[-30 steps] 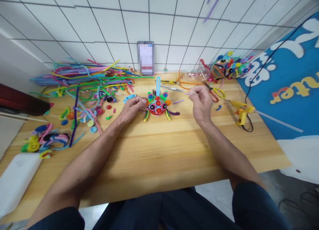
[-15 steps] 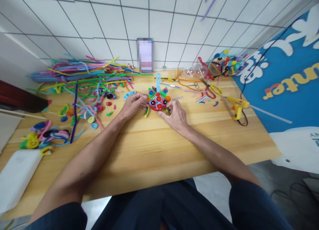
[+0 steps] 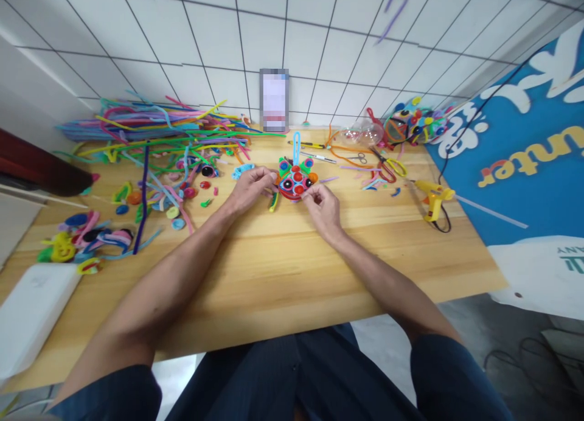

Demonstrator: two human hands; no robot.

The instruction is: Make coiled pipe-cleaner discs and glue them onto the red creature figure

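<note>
A colourful animal-face ornament [image 3: 297, 179] made of pipe cleaners and buttons lies in front of me, with green ears, dark button eyes and a red button nose. From its top rises a light-blue pipe-cleaner loop [image 3: 297, 148]. My left hand [image 3: 253, 188] is closed, thumb and fingers pinching the ornament's left side. Beside those fingertips a yellow-green strip [image 3: 274, 202] hangs down. My right hand [image 3: 323, 209] is closed too, its fingertips pinched at the face's lower right edge. What lies between the right fingertips is too small to make out.
A heap of pipe cleaners [image 3: 150, 126] lies back left, with loose buttons and pieces before it. A phone [image 3: 274, 101] leans against the tiled wall. Scissors [image 3: 387, 167], a utility knife [image 3: 306, 145] and a yellow glue gun [image 3: 434, 197] lie to the right. A white box [image 3: 39, 314] sits front left.
My right fingers have moved inward, from the ornament's right side to its lower right edge. A dark green strip there is now hidden. The view has shifted slightly; the left hand keeps its pinch.
</note>
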